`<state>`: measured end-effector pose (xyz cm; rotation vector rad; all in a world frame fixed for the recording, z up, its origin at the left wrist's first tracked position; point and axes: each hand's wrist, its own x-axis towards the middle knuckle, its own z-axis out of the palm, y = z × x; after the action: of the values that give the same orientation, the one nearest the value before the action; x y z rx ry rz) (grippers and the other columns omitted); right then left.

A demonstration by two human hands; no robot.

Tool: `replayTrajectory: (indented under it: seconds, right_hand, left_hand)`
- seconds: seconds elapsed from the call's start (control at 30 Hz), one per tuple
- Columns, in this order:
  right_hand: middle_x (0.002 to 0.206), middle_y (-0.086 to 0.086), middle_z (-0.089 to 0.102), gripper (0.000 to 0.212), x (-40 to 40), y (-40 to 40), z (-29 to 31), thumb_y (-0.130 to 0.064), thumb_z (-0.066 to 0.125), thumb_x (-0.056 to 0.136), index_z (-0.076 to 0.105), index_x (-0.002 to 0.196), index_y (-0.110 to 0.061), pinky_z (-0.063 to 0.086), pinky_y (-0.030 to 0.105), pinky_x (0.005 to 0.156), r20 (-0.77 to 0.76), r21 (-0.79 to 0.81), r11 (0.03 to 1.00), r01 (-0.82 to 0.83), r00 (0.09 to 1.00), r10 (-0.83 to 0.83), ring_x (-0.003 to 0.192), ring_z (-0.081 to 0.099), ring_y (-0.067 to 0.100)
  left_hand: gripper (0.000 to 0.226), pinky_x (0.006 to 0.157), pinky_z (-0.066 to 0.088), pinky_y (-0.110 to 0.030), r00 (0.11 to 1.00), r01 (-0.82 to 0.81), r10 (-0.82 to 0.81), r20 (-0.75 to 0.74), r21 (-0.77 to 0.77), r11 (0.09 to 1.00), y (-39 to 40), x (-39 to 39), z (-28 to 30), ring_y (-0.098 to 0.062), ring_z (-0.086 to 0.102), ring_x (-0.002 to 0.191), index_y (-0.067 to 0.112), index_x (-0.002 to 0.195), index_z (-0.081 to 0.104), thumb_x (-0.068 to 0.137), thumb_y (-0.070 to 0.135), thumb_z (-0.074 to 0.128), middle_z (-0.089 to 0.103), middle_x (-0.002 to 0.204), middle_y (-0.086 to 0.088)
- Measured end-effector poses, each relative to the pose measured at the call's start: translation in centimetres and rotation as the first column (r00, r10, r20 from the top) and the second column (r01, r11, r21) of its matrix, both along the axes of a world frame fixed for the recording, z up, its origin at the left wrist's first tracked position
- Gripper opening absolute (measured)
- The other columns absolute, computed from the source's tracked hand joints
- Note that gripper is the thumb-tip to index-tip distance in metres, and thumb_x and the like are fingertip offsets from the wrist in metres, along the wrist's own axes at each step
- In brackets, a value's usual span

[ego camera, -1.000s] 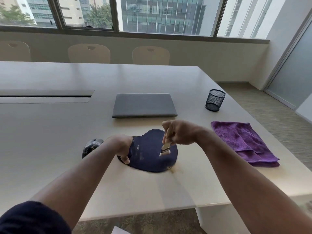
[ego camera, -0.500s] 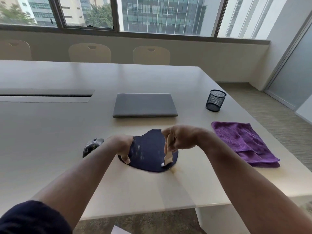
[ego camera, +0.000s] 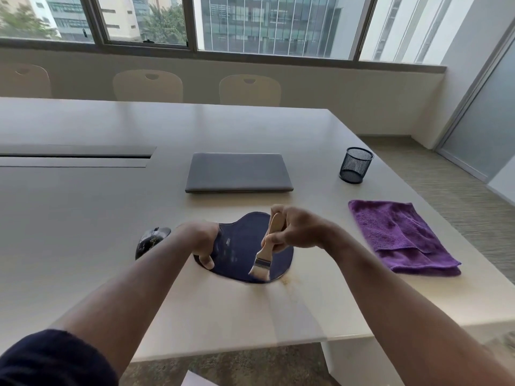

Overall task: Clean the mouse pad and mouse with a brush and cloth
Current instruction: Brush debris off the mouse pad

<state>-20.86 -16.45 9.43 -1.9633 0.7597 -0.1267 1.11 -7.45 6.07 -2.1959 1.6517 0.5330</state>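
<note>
Navy fabric fills the middle of my view: the mouse pad, a rounded, lobed shape with a soft matte face, lies flat on the pale, smooth bench near its front edge. My left hand presses down on the pad's left rim, fingers curled over the edge and onto the bench, pinning it. My right hand is wrapped around the light wooden handle of a flat paint-style brush; fingers closed tight on the handle, thumb side toward me. The brush tilts down and to the left, its dark metal band just above pale bristles that touch the pad's near edge. I see a faint yellowish smear on the bench right beside that edge.

Just left of my left wrist sits the mouse, a glossy dark, humped shape, partly hidden by my forearm, apart from the pad. Over on the right, the purple cloth lies folded, plush and nubbly, well clear of the pad. Behind the pad rests a closed grey laptop, flat and slab-like. To its right stands a black wire-mesh pen cup, cylindrical and upright. A dark sleeve covers my left upper arm.
</note>
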Motion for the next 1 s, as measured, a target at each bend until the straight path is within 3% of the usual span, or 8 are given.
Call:
replayTrajectory:
  seconds: [0.1, 0.27, 0.43, 0.57, 0.7, 0.8, 0.9, 1.0]
  right_hand:
    - [0.092, 0.015, 0.076, 0.027, -0.9, -0.3, -0.3, 0.002, 0.072, 0.083, 0.048, 0.083, -0.012, 0.060, 0.049, 0.081, -0.068, -0.035, 0.999, -0.001, 0.998, -0.002, 0.083, 0.076, 0.026]
    - [0.087, 0.004, 0.078, 0.030, -2.3, -1.7, 0.8, -0.004, 0.073, 0.082, 0.046, 0.079, -0.017, 0.059, 0.053, 0.080, -0.119, -0.230, 0.973, 0.022, 0.992, -0.051, 0.078, 0.075, 0.022]
    - [0.087, 0.003, 0.078, 0.030, -1.5, -1.2, 1.0, 0.000, 0.070, 0.082, 0.045, 0.079, -0.016, 0.061, 0.046, 0.078, -0.012, -0.170, 0.985, 0.020, 1.000, -0.022, 0.083, 0.076, 0.021]
    - [0.089, 0.006, 0.078, 0.029, -0.9, -0.4, 0.3, 0.002, 0.070, 0.083, 0.046, 0.082, -0.015, 0.061, 0.034, 0.069, -0.072, -0.136, 0.990, -0.038, 0.997, 0.028, 0.078, 0.076, 0.017]
    - [0.086, 0.001, 0.076, 0.029, -1.9, -1.4, 1.0, -0.006, 0.072, 0.081, 0.048, 0.076, -0.020, 0.060, 0.041, 0.077, -0.182, -0.347, 0.938, -0.022, 0.982, -0.044, 0.081, 0.073, 0.022]
    - [0.084, 0.000, 0.075, 0.025, -2.6, -2.3, 1.9, -0.007, 0.072, 0.078, 0.050, 0.074, -0.018, 0.059, 0.043, 0.076, -0.150, -0.490, 0.871, 0.041, 0.980, -0.131, 0.081, 0.070, 0.022]
    - [0.083, -0.001, 0.076, 0.028, -2.2, -2.3, 2.3, -0.006, 0.073, 0.076, 0.049, 0.073, -0.019, 0.060, 0.042, 0.073, -0.061, -0.451, 0.887, 0.096, 0.989, -0.138, 0.076, 0.070, 0.020]
    - [0.083, 0.001, 0.076, 0.030, -1.5, -1.7, 1.9, -0.009, 0.075, 0.077, 0.048, 0.075, -0.021, 0.061, 0.038, 0.070, -0.072, -0.366, 0.928, 0.066, 0.992, -0.100, 0.074, 0.073, 0.018]
  left_hand:
    - [0.076, 0.080, 0.042, -0.026, 1.000, 0.001, -0.001, 0.006, 0.002, 1.000, 0.0, -0.1, 0.1, -0.025, 0.059, 0.111, 0.019, 0.131, 0.052, 0.066, 0.038, 0.087, 0.062, 0.124, -0.001]
    - [0.076, 0.081, 0.043, -0.025, 1.000, -0.001, 0.001, 0.013, 0.002, 1.000, 0.0, -0.3, 0.2, -0.025, 0.059, 0.112, 0.019, 0.132, 0.053, 0.068, 0.038, 0.086, 0.062, 0.124, -0.001]
    - [0.077, 0.086, 0.046, -0.029, 0.999, 0.007, -0.007, 0.037, 0.022, 1.000, -0.1, -0.4, 0.3, -0.026, 0.059, 0.113, 0.018, 0.134, 0.052, 0.068, 0.039, 0.086, 0.062, 0.125, -0.002]
    - [0.078, 0.086, 0.045, -0.028, 0.999, 0.004, -0.005, 0.041, 0.023, 1.000, -0.2, -0.4, 0.3, -0.026, 0.059, 0.113, 0.018, 0.134, 0.052, 0.068, 0.040, 0.086, 0.062, 0.126, -0.003]
    - [0.077, 0.084, 0.045, -0.027, 0.999, 0.007, -0.007, 0.039, 0.014, 1.000, 0.0, -0.4, 0.3, -0.026, 0.059, 0.113, 0.018, 0.134, 0.051, 0.068, 0.040, 0.086, 0.062, 0.126, -0.002]
    - [0.076, 0.084, 0.044, -0.027, 0.999, 0.009, -0.010, 0.034, 0.020, 1.000, 0.0, -0.4, 0.3, -0.025, 0.059, 0.113, 0.019, 0.133, 0.052, 0.068, 0.039, 0.086, 0.062, 0.125, -0.002]
    - [0.077, 0.086, 0.046, -0.028, 0.999, 0.008, -0.009, 0.037, 0.027, 1.000, -0.1, -0.5, 0.3, -0.026, 0.059, 0.113, 0.018, 0.133, 0.052, 0.068, 0.040, 0.086, 0.062, 0.126, -0.002]
    - [0.078, 0.085, 0.045, -0.027, 0.999, 0.006, -0.007, 0.047, 0.026, 1.000, -0.2, -0.5, 0.3, -0.025, 0.060, 0.113, 0.018, 0.133, 0.052, 0.067, 0.041, 0.086, 0.062, 0.125, -0.001]
